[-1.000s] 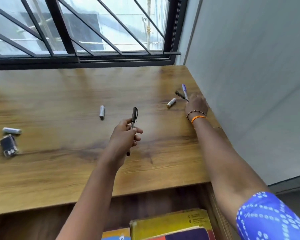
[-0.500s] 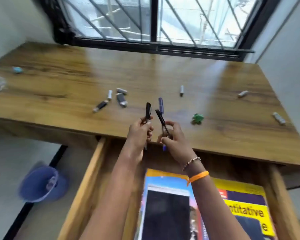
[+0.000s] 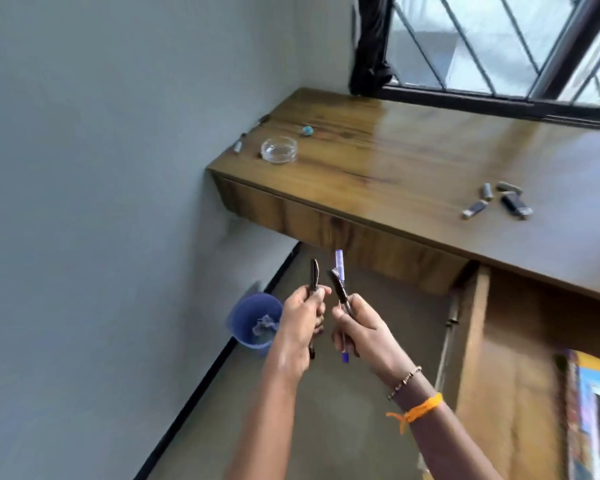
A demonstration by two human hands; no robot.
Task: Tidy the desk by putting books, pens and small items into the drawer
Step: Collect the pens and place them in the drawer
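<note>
Pens held at lower centre, off the table (image 3: 413, 161).
Left hand (image 3: 300, 327) grips a dark pen (image 3: 314, 277); right hand (image 3: 362, 332) grips a blue pen (image 3: 339, 263) and another dark one.

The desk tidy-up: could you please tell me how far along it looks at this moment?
Partly done. Done: books already lie in the open drawer. In hand: the left hand grips a dark pen; the right hand grips a blue pen and a black pen, held left of the drawer, above the floor. Left: the small items and the glass dish on the desk.
</note>
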